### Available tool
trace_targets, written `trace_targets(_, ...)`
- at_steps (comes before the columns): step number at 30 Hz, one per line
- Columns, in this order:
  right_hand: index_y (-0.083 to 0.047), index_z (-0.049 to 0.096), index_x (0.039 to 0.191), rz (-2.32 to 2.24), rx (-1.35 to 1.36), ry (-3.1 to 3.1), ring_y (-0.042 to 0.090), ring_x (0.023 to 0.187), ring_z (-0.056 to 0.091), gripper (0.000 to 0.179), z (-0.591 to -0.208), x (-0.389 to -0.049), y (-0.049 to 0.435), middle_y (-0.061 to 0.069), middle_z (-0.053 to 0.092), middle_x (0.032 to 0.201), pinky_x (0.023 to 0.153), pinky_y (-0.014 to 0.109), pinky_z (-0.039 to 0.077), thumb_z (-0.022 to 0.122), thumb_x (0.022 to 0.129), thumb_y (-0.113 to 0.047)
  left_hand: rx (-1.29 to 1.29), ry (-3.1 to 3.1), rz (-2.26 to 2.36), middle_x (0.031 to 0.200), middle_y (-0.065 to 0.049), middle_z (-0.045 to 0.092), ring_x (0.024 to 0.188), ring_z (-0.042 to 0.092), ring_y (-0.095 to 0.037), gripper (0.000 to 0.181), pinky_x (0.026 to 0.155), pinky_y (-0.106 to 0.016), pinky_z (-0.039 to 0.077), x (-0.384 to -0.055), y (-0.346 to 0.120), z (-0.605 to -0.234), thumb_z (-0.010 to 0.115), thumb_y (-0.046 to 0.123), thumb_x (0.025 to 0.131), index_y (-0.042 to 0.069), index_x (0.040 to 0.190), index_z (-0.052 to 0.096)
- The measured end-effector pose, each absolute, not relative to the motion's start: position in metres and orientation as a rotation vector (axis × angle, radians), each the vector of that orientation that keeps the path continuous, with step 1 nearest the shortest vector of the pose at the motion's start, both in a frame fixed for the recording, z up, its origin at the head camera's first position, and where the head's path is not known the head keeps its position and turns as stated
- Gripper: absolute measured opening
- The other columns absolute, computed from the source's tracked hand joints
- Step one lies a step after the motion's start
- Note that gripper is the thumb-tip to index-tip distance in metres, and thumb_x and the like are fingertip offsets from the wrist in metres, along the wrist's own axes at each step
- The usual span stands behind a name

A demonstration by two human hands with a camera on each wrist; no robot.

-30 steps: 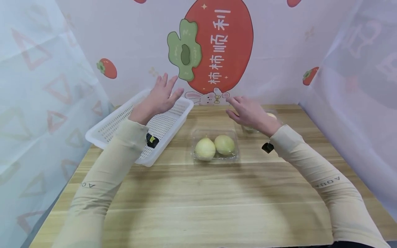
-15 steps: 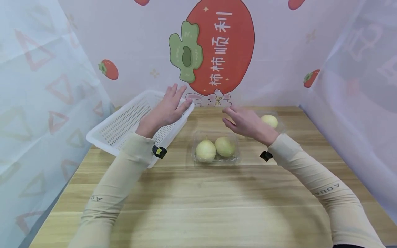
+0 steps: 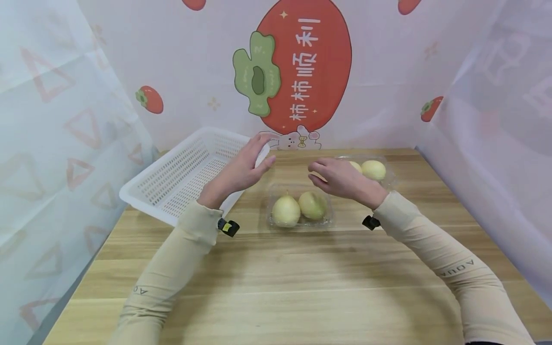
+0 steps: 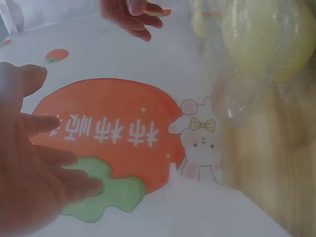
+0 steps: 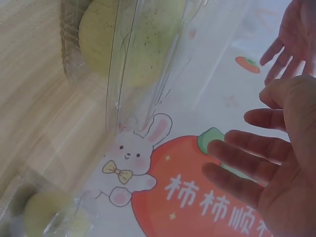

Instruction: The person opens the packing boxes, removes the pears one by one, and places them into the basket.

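Two pale yellow-green pears [image 3: 286, 211] lie side by side in a clear plastic box [image 3: 322, 222] at mid-table. Left of and behind this box, my left hand [image 3: 239, 172] hovers with fingers extended, overlapping the right rim of a white basket [image 3: 151, 211] in the head view. My right hand [image 3: 342, 179] is in the air behind the box's right side, fingers loosely bent and holding nothing. It partly covers a second clear box [image 3: 389, 178] with pale fruit [image 3: 373, 170]. In the right wrist view, the right hand's fingers [image 5: 242, 143] are spread and relaxed.
The perforated basket stands tilted at an angle on the left of the wooden table [image 3: 276, 287]. A printed backdrop [image 3: 379, 62] with a big persimmon rises behind the table, and white sheets [image 3: 51, 158] hang at both sides.
My left hand has moved right and closer, away from the basket's middle. The right hand has lowered slightly, leaving more of the rear box's fruit in sight. Both boxes stay put.
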State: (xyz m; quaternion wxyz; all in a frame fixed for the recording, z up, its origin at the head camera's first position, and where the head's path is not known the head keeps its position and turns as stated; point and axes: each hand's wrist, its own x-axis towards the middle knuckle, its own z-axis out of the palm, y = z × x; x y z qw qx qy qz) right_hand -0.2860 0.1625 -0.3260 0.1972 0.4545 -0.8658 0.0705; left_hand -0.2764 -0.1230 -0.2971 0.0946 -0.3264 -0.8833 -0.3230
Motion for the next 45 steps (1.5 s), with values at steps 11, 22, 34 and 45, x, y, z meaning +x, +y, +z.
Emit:
trace_targets(11,-0.011,0.062,0.085,0.154,1.435,-2.404,0.017,0.078,0.065,0.02,-0.336,-0.267,0.167,0.003,0.068,0.097,0.059,0.031,0.053,0.068,0.09,-0.029,-0.931,-2.663,-0.987,0.16,-0.013,0.029,0.151,0.022,-0.026,0.061,0.124,-0.044,0.019,-0.269,-0.117,-0.32,0.051,0.028,0.102,0.007,0.154,0.027)
trace_targets(22,-0.014,0.058,0.07,0.128,1.517,-2.442,0.023,0.097,0.067,0.031,-0.346,-0.251,0.16,0.01,0.069,0.114,0.068,0.035,0.058,0.069,0.09,-0.034,-0.982,-2.664,-1.013,0.16,-0.021,0.026,0.151,0.022,-0.033,0.059,0.122,-0.05,0.022,-0.248,-0.1,-0.334,0.049,0.029,0.101,0.006,0.153,0.03)
trace_targets(34,-0.013,0.064,0.073,0.078,1.546,-2.426,0.027,0.1,0.066,0.026,-0.349,-0.246,0.161,0.012,0.068,0.116,0.075,0.036,0.058,0.072,0.087,-0.034,-0.914,-2.811,-0.833,0.161,-0.022,0.021,0.148,0.026,-0.037,0.064,0.119,-0.054,0.026,-0.243,-0.097,-0.36,0.047,0.04,0.102,0.01,0.154,0.028)
trace_targets(45,-0.013,0.064,0.078,0.02,1.556,-2.413,0.025,0.101,0.063,0.031,-0.359,-0.241,0.161,0.01,0.068,0.115,0.079,0.037,0.057,0.074,0.084,-0.041,-0.89,-2.998,-0.815,0.166,-0.014,-0.002,0.154,0.005,-0.031,0.09,0.122,-0.051,0.02,-0.23,-0.102,-0.376,0.042,0.066,0.095,0.014,0.159,0.007)
